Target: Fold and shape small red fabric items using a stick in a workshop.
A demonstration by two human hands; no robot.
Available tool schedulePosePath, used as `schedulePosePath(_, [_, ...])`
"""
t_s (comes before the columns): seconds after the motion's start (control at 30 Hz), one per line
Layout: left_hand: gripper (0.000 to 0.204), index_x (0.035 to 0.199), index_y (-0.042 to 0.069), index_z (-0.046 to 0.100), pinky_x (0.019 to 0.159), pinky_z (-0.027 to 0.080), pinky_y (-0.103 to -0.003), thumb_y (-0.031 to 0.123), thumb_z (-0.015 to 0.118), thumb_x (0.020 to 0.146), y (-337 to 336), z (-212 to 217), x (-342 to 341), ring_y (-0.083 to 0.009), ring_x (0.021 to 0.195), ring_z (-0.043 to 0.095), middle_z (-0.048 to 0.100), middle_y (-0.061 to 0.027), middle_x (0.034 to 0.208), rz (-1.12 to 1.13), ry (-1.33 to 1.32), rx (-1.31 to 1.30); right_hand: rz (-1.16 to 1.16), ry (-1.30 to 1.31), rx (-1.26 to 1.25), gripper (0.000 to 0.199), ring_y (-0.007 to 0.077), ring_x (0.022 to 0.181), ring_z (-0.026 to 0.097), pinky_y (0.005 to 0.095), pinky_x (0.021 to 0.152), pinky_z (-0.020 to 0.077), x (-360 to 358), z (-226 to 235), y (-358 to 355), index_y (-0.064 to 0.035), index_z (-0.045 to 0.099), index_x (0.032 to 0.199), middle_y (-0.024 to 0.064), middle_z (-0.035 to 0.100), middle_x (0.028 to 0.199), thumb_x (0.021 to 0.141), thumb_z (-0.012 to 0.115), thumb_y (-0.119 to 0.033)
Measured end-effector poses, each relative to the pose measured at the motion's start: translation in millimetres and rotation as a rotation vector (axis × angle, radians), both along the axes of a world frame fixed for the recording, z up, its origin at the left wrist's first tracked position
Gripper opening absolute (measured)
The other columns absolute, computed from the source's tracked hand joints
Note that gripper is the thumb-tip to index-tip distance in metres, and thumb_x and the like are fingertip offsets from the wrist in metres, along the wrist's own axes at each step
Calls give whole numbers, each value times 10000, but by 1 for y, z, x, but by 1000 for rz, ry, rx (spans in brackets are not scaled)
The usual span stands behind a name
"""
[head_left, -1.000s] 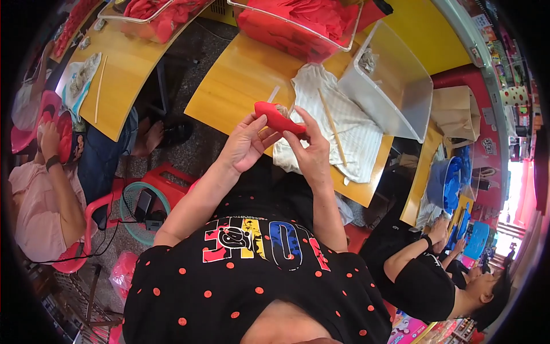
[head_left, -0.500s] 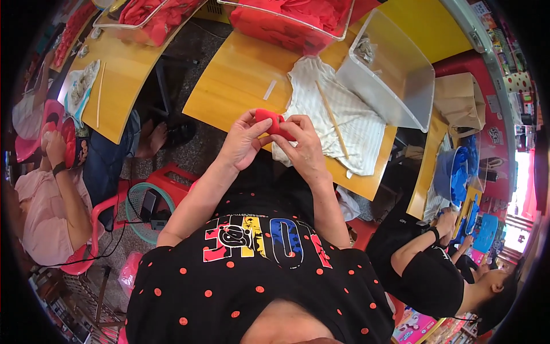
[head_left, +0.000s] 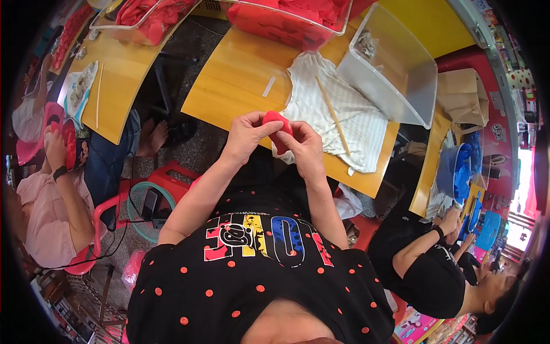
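Note:
Both of my hands are raised at the near edge of the yellow table [head_left: 226, 71], closed on one small red piece that looks like folded cloth [head_left: 277, 121]. My left hand [head_left: 245, 137] pinches its left side between thumb and fingers. From the right, my right hand [head_left: 307, 150] grips its lower end, the thumb lying over it. Just beyond, a pale striped cloth like a shirt [head_left: 306, 71] is spread on the table, and a thin wooden stick [head_left: 333, 116] rests across it. A short white strip [head_left: 268, 86] lies to the left of that cloth.
At the far side stands a clear bin full of red cloth [head_left: 286, 28]. A translucent bin [head_left: 395, 86] holding grey scraps is at the right. Co-workers sit on both sides: one in a pink top [head_left: 51, 212], one in black [head_left: 429, 281]. A green basket [head_left: 150, 212] stands at lower left.
My right hand has turned and moved slightly lower on the red piece, which now stands more upright between my hands. My left hand has shifted slightly right.

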State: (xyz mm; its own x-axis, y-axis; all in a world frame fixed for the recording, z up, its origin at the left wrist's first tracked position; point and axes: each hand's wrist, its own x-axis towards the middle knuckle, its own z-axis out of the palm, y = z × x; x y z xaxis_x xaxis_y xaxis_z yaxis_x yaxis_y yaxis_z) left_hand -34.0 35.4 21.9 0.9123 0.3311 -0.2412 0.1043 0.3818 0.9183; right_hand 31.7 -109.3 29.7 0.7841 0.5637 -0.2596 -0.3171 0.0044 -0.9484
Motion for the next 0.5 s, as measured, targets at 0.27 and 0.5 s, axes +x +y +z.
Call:
schedulePosePath(0.27, [290, 1085, -14, 601, 752, 535, -253, 127, 677, 843, 2, -1, -5, -133, 837, 635, 649, -69, 977, -44, 66, -145, -38, -92, -11, 192, 75, 727, 596, 205, 633, 476, 5, -3, -3, 20, 618, 932, 57, 646, 805, 811, 709, -97])
schedulePosePath(0.5, [232, 1036, -4, 618, 734, 538, -253, 122, 671, 848, -1, 2, 0, -123, 813, 634, 652, -66, 942, 31, 47, -318, -146, -296, 4, 177, 101, 726, 606, 225, 652, 494, -7, 11, 3, 8, 624, 971, 74, 643, 877, 821, 686, -63])
